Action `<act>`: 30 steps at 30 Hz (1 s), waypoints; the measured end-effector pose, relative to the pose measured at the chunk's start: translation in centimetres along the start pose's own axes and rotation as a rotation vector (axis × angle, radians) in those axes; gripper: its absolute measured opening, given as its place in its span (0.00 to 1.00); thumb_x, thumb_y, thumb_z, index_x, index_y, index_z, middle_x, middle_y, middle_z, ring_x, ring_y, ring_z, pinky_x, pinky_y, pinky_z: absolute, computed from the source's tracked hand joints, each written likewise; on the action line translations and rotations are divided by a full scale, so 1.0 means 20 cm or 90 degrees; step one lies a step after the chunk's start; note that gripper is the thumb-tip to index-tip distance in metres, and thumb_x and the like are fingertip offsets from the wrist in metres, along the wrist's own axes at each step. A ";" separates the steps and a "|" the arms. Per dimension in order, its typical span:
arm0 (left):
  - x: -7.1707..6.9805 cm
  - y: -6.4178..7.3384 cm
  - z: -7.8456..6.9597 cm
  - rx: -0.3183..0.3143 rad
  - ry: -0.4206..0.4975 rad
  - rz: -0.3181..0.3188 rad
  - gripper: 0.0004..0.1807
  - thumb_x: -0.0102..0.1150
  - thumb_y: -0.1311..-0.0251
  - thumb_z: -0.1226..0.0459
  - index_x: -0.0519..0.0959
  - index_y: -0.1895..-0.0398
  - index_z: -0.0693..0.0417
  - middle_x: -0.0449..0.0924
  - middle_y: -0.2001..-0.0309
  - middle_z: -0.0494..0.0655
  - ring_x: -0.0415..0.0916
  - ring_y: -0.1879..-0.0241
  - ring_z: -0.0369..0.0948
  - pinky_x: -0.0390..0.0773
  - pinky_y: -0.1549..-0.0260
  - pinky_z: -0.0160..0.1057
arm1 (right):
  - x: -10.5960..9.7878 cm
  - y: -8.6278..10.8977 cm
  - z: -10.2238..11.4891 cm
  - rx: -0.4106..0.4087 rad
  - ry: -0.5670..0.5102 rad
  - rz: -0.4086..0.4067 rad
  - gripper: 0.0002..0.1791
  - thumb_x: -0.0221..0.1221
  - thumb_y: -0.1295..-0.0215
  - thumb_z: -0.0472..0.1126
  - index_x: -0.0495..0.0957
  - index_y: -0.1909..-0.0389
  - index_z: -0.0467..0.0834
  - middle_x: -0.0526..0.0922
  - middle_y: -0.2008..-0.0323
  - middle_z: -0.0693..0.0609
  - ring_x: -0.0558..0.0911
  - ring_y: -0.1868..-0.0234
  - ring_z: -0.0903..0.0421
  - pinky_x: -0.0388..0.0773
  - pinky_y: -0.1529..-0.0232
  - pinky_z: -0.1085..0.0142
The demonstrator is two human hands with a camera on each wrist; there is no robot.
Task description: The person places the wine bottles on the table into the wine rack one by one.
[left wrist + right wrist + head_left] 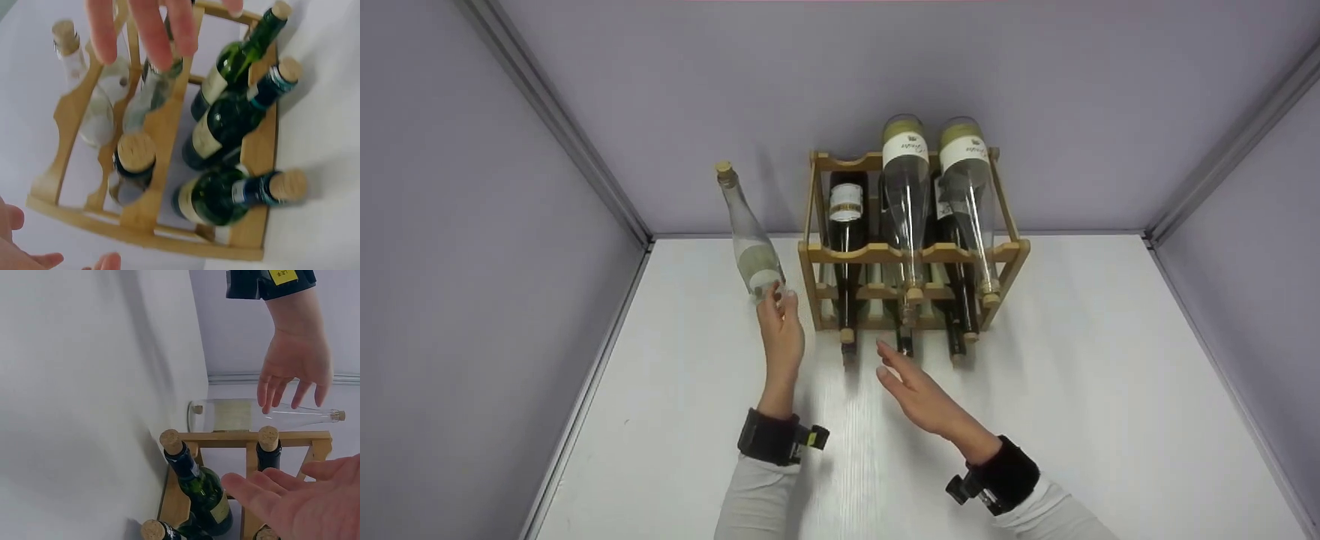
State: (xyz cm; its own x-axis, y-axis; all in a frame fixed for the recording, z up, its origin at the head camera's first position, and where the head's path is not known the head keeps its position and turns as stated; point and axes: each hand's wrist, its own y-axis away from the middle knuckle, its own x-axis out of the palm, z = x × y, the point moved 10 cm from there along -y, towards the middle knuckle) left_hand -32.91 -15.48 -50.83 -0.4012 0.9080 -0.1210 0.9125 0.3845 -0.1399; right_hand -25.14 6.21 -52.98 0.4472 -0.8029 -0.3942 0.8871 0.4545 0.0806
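Observation:
A clear cork-stoppered bottle [745, 225] with a pale label stands upright, left of the wooden wine rack [855, 255]. My left hand [783, 334] is at its lower part, fingertips overlapping the base in the head view. In the right wrist view the left hand [298, 360] has loosely spread fingers, none curled round the bottle [233, 415]. My right hand [922, 397] hovers in front of the rack, fingers extended and palm facing inward, holding nothing. Its fingers [149, 34] hang at the top of the left wrist view.
Two clear bottles [906, 180] [966, 176] lie on the rack's top tier, necks toward me. Dark green bottles [222, 132] fill lower tiers, their corked necks jutting out in front. The rack stands on a white table [1110, 390] against a pale back wall [720, 90].

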 end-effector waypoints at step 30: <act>-0.21 -0.41 0.13 0.015 -0.173 -0.040 0.41 0.55 0.32 0.51 0.51 0.24 0.62 0.57 0.31 0.63 0.56 0.30 0.56 0.58 0.34 0.51 | 0.14 -0.14 0.03 -0.026 -0.043 0.060 0.31 0.38 0.19 0.51 0.52 0.24 0.38 0.57 0.27 0.40 0.54 0.26 0.42 0.51 0.30 0.46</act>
State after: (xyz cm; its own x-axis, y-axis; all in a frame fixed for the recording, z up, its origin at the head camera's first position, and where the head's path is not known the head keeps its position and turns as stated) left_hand -39.04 -22.83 -51.78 -0.4665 0.8031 -0.3707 0.8844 0.4314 -0.1784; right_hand -26.33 2.37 -53.79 0.5369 -0.7793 -0.3232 0.8357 0.5437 0.0774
